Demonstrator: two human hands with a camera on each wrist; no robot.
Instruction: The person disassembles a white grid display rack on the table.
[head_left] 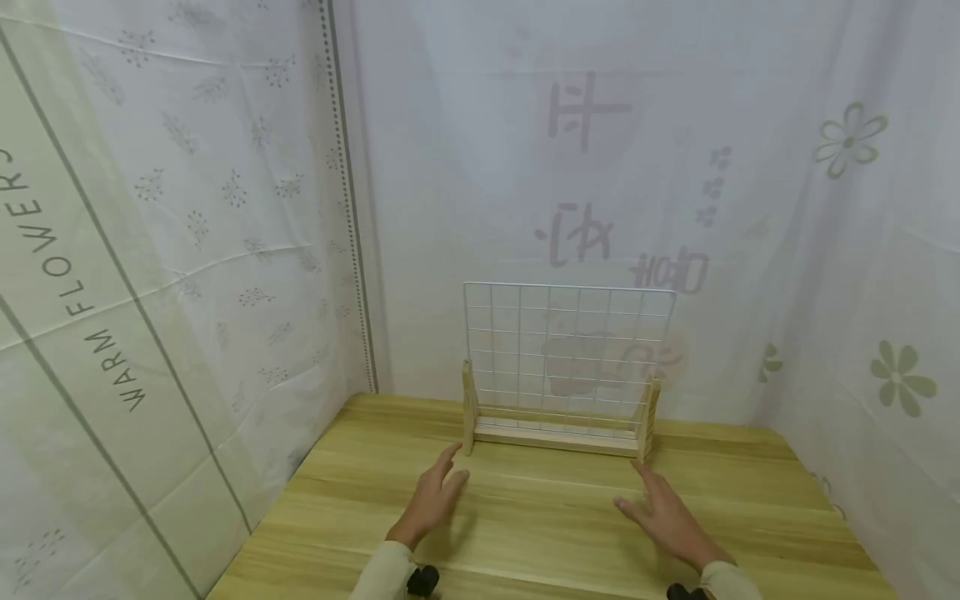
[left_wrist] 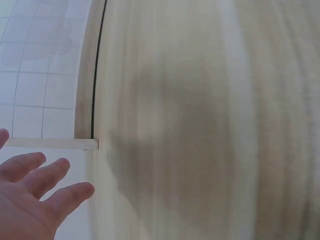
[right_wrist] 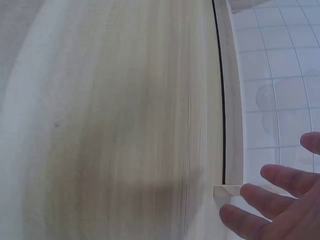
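Note:
A white wire grid panel [head_left: 562, 350] stands upright in a pale wooden stand [head_left: 555, 436] with a post at each end. My left hand [head_left: 432, 498] hovers in front of the stand's left post [head_left: 469, 408], fingers spread and holding nothing. On the other side, my right hand [head_left: 667, 517] reaches toward the right post [head_left: 648, 419], its fingers extended and empty. In the left wrist view, the fingers of the left hand [left_wrist: 37, 192] lie beside the stand's end piece [left_wrist: 60, 143]. The right wrist view has the right hand's fingers [right_wrist: 267, 202] overlapping the stand's other end.
The stand sits toward the back of a wooden table [head_left: 540, 525]. A printed curtain [head_left: 450, 167] hangs behind it, and a leaf-patterned cloth [head_left: 225, 208] borders the left side. Another flowered cloth [head_left: 885, 275] hangs at the right.

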